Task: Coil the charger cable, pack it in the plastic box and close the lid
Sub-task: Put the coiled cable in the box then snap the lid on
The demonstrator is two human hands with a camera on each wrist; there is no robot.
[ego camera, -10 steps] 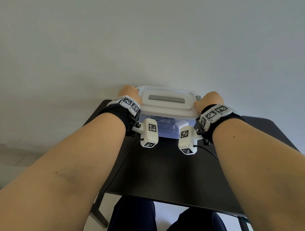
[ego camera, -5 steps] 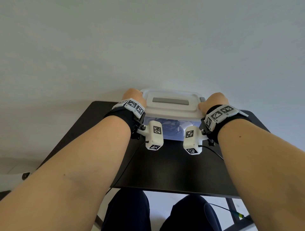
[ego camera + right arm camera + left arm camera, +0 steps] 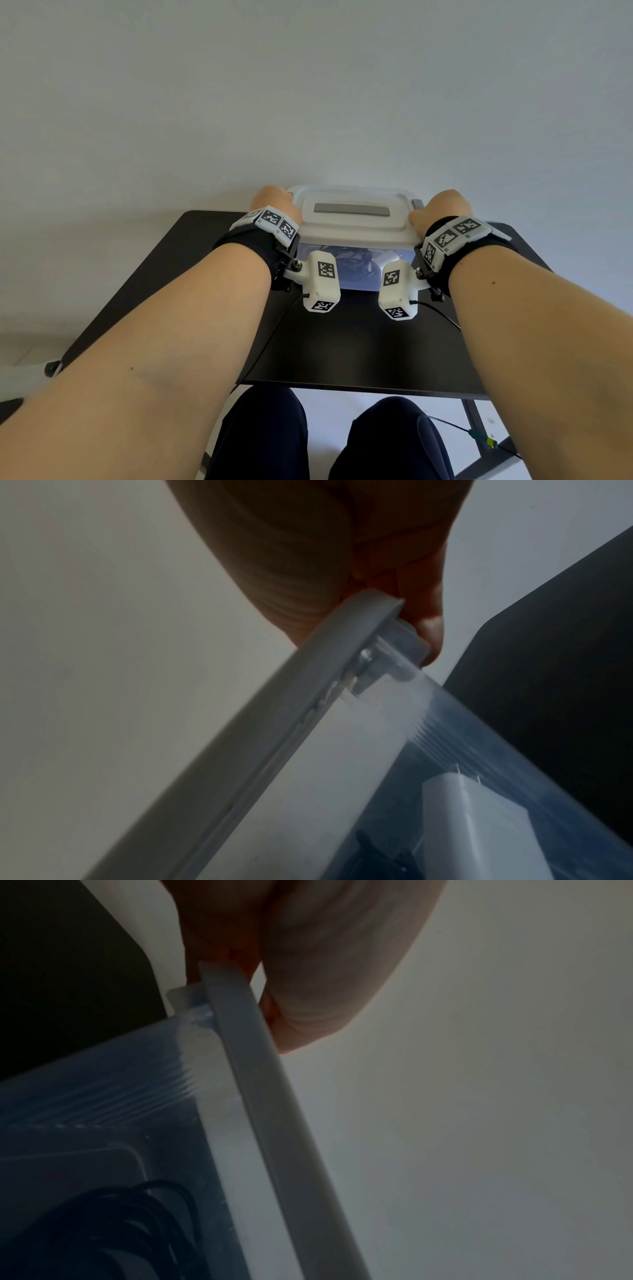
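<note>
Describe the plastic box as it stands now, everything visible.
The plastic box has clear, bluish walls, ribbed near the corners, and a white lid with a grey rectangular inset on top. It sits upright on the black table, at the far edge. The lid lies on the rim. Through the walls show a coiled black cable and a white charger block. The left hand and the right hand grip the lid's two ends; whether it is latched I cannot tell.

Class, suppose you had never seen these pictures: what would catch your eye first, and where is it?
First, the clear plastic box at the far edge of the black table, its white lid on top. The left hand and right hand grip the lid's two ends. Through the wall show the coiled black cable and a white charger block.
</note>
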